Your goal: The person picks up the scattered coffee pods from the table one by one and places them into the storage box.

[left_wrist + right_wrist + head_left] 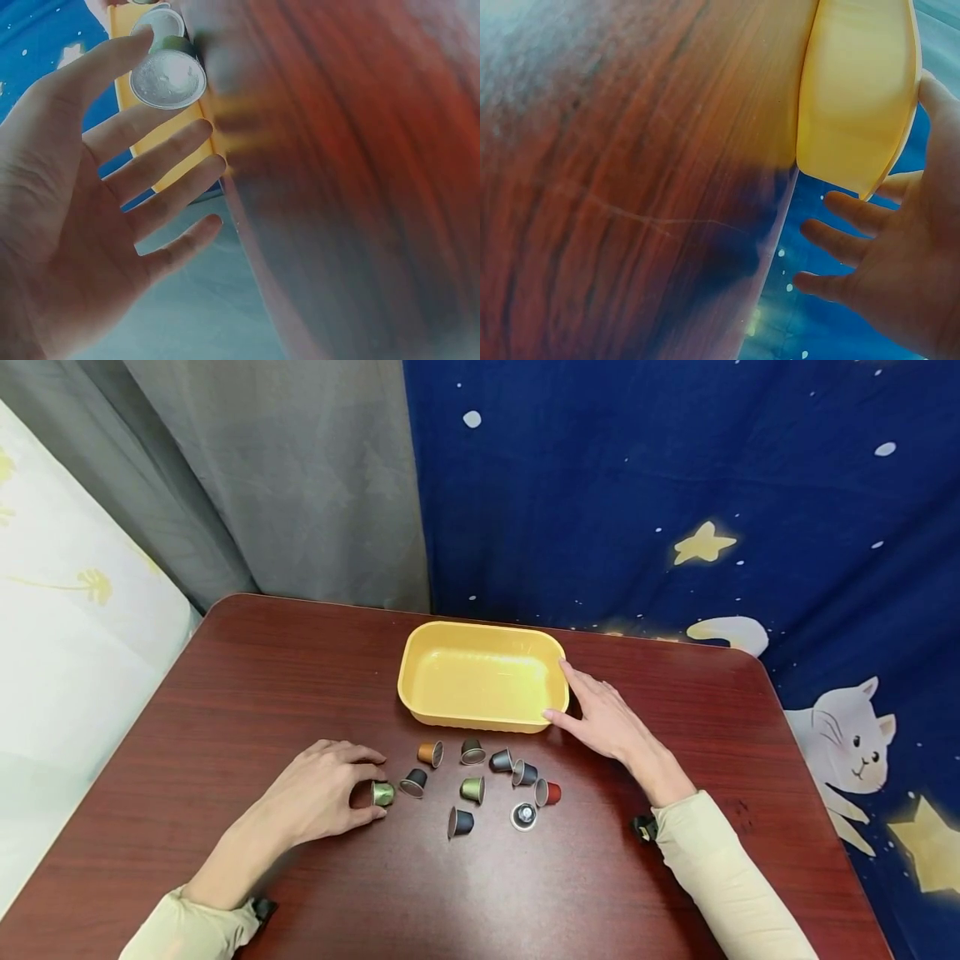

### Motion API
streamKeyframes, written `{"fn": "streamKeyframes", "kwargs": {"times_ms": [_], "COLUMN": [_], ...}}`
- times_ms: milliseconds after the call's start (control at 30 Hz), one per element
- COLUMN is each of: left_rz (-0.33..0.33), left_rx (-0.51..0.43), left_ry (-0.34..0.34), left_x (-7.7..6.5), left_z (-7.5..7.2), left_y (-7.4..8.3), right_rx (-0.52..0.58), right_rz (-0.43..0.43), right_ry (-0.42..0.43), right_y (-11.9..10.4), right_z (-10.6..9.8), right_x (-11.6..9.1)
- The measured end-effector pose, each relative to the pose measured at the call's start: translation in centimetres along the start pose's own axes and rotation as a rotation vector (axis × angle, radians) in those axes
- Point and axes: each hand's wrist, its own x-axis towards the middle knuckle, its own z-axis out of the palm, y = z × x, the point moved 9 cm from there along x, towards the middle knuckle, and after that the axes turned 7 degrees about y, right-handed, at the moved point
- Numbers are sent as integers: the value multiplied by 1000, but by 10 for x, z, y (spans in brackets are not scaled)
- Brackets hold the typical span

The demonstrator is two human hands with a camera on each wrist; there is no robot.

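Between the thumb and index finger of my left hand [318,789] is a green coffee capsule [382,793], pinched on the table at the left of the group. Its foil lid [168,79] faces the left wrist camera; the other fingers spread loosely. My right hand [603,717] rests with spread, fairly straight fingers at the right end of a yellow plastic bin [480,724], thumb at the near corner and index finger on the side rim. Beside the left hand's capsule lies a black capsule [413,782]; an orange capsule [427,753] sits just behind.
In front of the bin lie several more capsules, among them a second green capsule [472,789], a red capsule [552,792] and a silver capsule [524,815] standing on its lid. The reddish-brown table [300,668] meets grey and blue curtains [600,485] at the back.
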Motion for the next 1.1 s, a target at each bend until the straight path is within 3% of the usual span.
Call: {"fn": "streamKeyframes", "kwargs": {"times_ms": [600, 1100], "left_rz": [9, 51], "left_rx": [-17, -11], "left_ry": [-6, 18], "left_x": [0, 8], "left_z": [3, -7], "left_y": [-1, -3], "right_rx": [12, 30], "right_rz": [13, 15], "right_ry": [-14, -10], "right_y": [3, 2], "right_z": [4, 1], "right_x": [-1, -1]}}
